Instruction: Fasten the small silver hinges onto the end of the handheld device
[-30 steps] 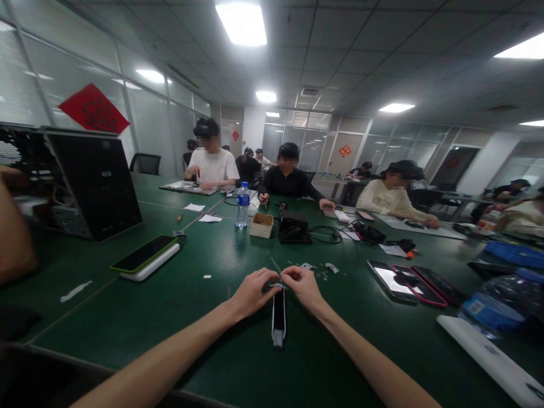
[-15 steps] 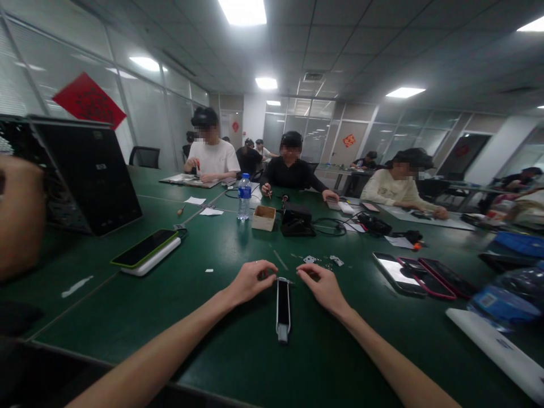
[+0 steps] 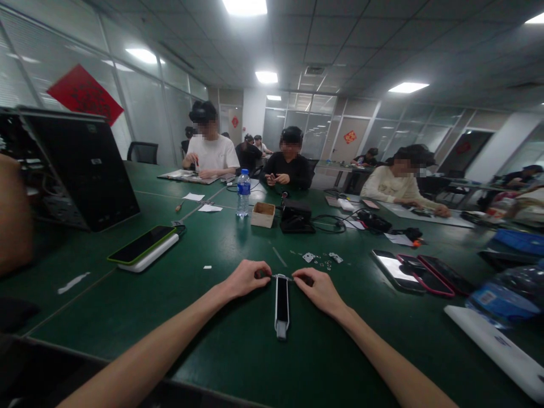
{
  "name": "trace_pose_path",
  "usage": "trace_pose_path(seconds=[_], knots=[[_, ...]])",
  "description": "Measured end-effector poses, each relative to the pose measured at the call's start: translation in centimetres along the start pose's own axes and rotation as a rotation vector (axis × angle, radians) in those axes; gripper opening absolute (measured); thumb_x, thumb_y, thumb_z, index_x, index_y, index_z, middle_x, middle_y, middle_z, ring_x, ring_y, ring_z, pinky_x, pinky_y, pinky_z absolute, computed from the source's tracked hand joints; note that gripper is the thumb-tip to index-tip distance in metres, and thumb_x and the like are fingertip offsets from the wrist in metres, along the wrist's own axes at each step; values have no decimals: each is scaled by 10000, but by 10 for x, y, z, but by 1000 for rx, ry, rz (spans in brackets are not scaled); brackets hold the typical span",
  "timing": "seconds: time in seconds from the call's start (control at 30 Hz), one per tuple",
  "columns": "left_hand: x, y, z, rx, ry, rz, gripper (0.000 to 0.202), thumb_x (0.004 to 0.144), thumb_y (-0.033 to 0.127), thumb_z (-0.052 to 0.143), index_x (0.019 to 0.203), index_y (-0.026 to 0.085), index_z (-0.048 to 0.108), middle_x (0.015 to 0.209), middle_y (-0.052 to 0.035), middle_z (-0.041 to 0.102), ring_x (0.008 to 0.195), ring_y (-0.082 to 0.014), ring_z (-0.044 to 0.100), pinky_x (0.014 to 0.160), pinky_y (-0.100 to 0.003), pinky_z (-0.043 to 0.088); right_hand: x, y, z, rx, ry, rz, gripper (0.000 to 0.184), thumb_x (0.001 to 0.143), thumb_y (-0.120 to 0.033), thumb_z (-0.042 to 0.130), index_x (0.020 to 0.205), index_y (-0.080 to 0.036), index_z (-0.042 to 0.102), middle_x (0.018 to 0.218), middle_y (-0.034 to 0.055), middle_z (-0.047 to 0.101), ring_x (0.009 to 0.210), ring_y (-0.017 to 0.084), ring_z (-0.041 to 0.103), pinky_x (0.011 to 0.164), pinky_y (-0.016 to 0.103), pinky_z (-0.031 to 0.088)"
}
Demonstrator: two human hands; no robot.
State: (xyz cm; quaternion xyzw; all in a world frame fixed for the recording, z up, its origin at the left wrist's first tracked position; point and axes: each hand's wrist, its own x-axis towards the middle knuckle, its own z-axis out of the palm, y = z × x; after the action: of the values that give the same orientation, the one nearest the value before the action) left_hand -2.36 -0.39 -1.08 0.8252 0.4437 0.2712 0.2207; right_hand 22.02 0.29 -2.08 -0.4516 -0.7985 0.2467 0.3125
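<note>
A long narrow device [image 3: 282, 306] with a pale frame, a dark middle and a grey near end lies on the green table, pointing away from me. At its far end a thin rod [image 3: 290, 278] sticks out at the sides. My left hand [image 3: 250, 277] pinches the rod's left end between thumb and fingertips. On the other side, my right hand [image 3: 315, 286] has its thumb and forefinger closed at the right end. The fingertips cover the rod's tips. Just beyond my right hand lie small metal plates [image 3: 309, 257] and several tiny rings [image 3: 328, 264].
Ahead stand a water bottle [image 3: 243, 194], an open cardboard box [image 3: 263, 215] and a black device [image 3: 296, 214] with cables. Left are a phone [image 3: 142, 243] on a white slab and a computer case [image 3: 91, 170]. Phones [image 3: 397, 272] and a white laptop [image 3: 493, 345] lie right. Co-workers sit across.
Both my hands have come in to the far end of the device, and their fingertips have closed on the rod's ends. Across the table, a person in black has brought both hands together.
</note>
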Motion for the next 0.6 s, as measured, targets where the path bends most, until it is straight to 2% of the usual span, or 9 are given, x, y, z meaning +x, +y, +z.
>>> trace_pose_path(seconds=[0.2,0.6], knots=[[0,-1,1,1,21,2,126,802,184,602,898,164,681,831,-4,699,677,-124,619,660,-211,482,0,-6,-5,-6,-39,-6,206,802,-287,562,922,-201,705,886,38,683,749,161,604,687,286,480],[0,0,2,3,27,-4,142,812,200,584,909,160,680,829,-4,692,659,-124,613,638,-211,478,2,0,-7,-2,-96,-24,175,789,-297,600,904,-206,696,816,14,669,692,142,584,627,261,461]])
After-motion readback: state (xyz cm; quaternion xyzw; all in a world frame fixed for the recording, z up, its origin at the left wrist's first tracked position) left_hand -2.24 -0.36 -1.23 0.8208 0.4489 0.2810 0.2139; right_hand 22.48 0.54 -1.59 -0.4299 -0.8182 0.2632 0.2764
